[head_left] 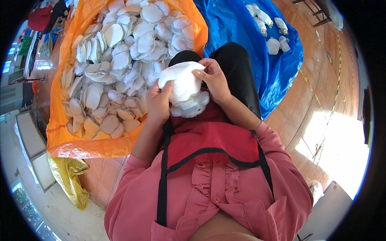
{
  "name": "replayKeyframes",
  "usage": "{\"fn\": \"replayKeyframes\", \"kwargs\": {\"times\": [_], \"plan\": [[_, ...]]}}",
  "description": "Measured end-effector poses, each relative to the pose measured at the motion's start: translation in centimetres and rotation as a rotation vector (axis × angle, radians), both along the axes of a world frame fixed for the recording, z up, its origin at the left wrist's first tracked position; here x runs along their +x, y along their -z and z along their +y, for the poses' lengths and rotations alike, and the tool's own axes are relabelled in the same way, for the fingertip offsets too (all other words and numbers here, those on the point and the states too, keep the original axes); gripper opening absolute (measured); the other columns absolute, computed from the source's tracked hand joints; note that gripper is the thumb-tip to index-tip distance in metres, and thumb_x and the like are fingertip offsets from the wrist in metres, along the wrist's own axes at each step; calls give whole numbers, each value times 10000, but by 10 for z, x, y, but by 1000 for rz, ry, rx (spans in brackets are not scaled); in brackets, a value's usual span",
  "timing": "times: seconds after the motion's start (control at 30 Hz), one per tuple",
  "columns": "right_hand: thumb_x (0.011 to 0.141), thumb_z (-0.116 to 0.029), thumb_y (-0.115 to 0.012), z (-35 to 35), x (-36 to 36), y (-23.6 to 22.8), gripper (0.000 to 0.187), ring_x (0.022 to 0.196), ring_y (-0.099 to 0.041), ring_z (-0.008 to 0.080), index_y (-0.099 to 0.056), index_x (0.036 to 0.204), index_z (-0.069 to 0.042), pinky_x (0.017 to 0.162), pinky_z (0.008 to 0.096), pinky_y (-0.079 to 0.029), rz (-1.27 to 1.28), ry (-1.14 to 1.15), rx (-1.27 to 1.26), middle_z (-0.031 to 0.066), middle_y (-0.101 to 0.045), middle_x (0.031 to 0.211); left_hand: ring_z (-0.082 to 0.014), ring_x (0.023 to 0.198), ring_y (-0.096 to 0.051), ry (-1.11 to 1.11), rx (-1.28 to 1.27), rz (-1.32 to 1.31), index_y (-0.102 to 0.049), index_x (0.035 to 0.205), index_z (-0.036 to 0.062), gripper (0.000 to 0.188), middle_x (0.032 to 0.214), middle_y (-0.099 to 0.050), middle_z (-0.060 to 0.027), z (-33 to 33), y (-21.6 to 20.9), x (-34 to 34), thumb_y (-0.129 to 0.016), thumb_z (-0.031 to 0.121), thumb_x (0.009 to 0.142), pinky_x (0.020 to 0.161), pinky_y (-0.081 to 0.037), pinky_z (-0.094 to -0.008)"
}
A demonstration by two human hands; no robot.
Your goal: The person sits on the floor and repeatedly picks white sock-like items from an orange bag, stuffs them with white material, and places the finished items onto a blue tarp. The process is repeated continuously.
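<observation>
Over my lap I hold a white stuffed cloth piece point(181, 85), like a small soft toy, with a smooth upper part and a fluffy lower part that has a small dark spot. My left hand point(159, 101) grips its left edge, thumb on top. On the other side, my right hand point(215, 80) pinches the upper right corner between thumb and fingers. Beyond my left hand lies a large heap of off-white padded fabric pieces point(120, 62) in an orange plastic sheet point(90, 149).
A blue plastic sheet point(277, 76) lies to the right, with several white soft-toy-like pieces point(273, 46) on it. A yellow bag point(70, 178) rests at the lower left, near grey panels point(30, 134). A wooden stool point(315, 12) stands on the tiled floor point(305, 116) at the far right.
</observation>
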State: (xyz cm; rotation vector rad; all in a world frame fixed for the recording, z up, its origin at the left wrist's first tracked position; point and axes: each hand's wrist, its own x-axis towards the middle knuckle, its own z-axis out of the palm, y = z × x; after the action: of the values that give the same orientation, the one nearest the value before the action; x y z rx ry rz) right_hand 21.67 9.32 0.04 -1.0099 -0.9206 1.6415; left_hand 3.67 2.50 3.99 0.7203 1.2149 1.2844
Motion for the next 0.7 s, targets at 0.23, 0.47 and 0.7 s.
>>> {"fn": "replayKeyframes", "kwargs": {"times": [0.23, 0.47, 0.7], "plan": [[965, -131, -591, -18, 1, 2, 148, 781, -569, 78, -640, 1047, -18, 722, 224, -469, -41, -71, 11, 8, -630, 887, -164, 968, -627, -221, 37, -258, -598, 1190, -27, 293, 1106, -655, -83, 4, 5, -1, -603, 159, 964, 869, -502, -311], [967, -104, -584, -20, 3, -4, 148, 681, -544, 66, -641, 1074, -19, 617, 200, -454, -50, 9, 27, 2, -620, 880, -167, 972, -625, -171, -8, -217, -600, 1179, -31, 289, 1096, -654, -93, -1, 5, -2, -606, 159, 962, 871, -498, -307], [947, -48, -593, -19, 1, -13, 136, 676, -552, 66, -671, 1056, -26, 597, 212, -452, -197, -51, 224, 14, -634, 872, -144, 944, -619, -134, 6, -181, -599, 1183, -34, 287, 1076, -658, -78, -3, 6, 1, -607, 144, 958, 851, -487, -292]]}}
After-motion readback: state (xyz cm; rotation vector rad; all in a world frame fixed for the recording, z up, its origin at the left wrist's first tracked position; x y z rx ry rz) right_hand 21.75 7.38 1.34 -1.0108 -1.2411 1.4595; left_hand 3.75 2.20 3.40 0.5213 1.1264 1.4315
